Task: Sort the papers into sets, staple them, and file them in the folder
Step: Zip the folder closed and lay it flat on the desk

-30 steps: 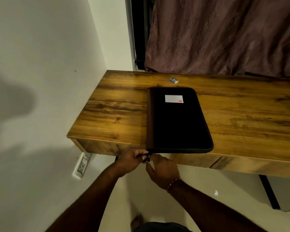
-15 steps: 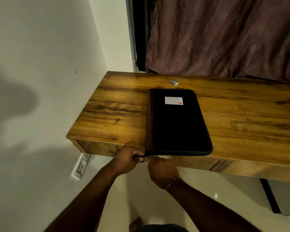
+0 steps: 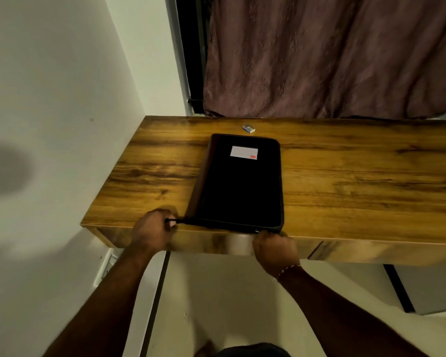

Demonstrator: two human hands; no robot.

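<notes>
Folder [image 3: 238, 184] flat on the wooden surface [image 3: 345, 191], black, zipped case with a white label [image 3: 243, 152] near its far end, near edge just at the surface's front lip. Left hand [image 3: 153, 231] closed around a thin black strap or tab [image 3: 177, 222] at the folder's near left corner, pulled taut out to the side. Right hand [image 3: 274, 247] curled tight at the near right corner, apparently pinching the zipper pull [image 3: 257, 231], though the pull itself too small to read clearly. No papers and no stapler in sight; only a small blue-and-white box [image 3: 248, 128] beyond the folder's far end, near the curtain [image 3: 332, 57]. Judged as the opening step: unzipping the case before any sorting. Risks from here: zipper snagging at the rounded corner if tugged straight along instead of following the curve; folder sliding off the front lip, given how close it sits and with both pulls aimed along that lip; contents spilling to the floor [image 3: 229, 292] if the case comes open while hanging over. Firmer anchoring with the left hand, or a shove of the case further in, likely enough to avoid it.
</notes>
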